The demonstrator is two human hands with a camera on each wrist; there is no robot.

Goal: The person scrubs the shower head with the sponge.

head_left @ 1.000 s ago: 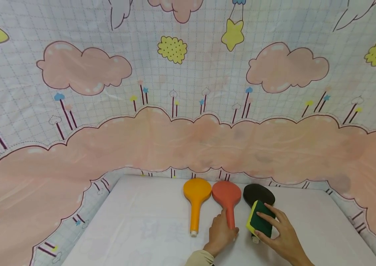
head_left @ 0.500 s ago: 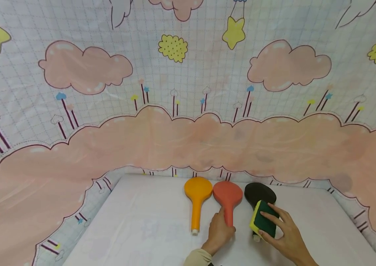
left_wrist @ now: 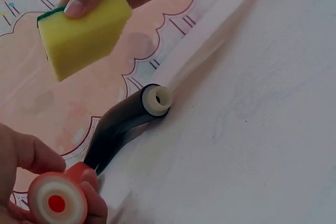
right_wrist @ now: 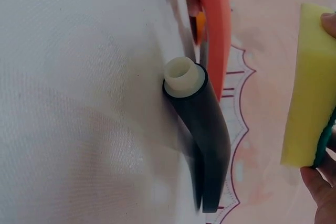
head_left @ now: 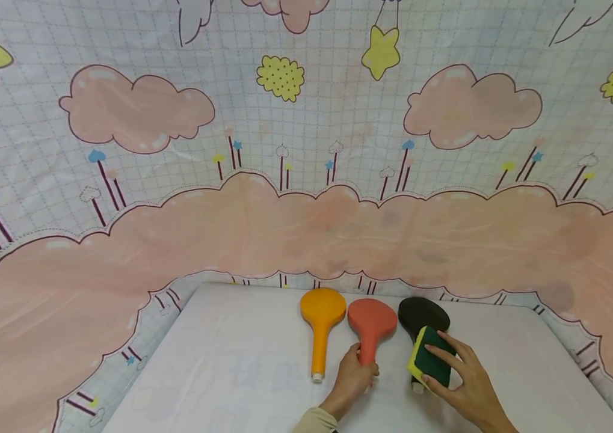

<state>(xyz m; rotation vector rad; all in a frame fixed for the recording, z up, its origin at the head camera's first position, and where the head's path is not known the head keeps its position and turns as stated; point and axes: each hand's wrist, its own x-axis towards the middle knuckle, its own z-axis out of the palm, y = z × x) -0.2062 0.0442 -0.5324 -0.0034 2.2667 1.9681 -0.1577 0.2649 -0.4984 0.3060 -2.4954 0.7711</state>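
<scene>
My left hand (head_left: 351,377) grips the handle of the red shower head (head_left: 371,328), between the orange shower head (head_left: 321,325) and the black shower head (head_left: 420,316) on the counter (head_left: 230,361). My right hand (head_left: 465,385) pinches the sponge (head_left: 428,359) over the black one's handle.

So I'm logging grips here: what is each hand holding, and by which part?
The left hand grips the red shower head by its handle, near the threaded end. The right hand pinches the yellow-green sponge by its edges.
</scene>
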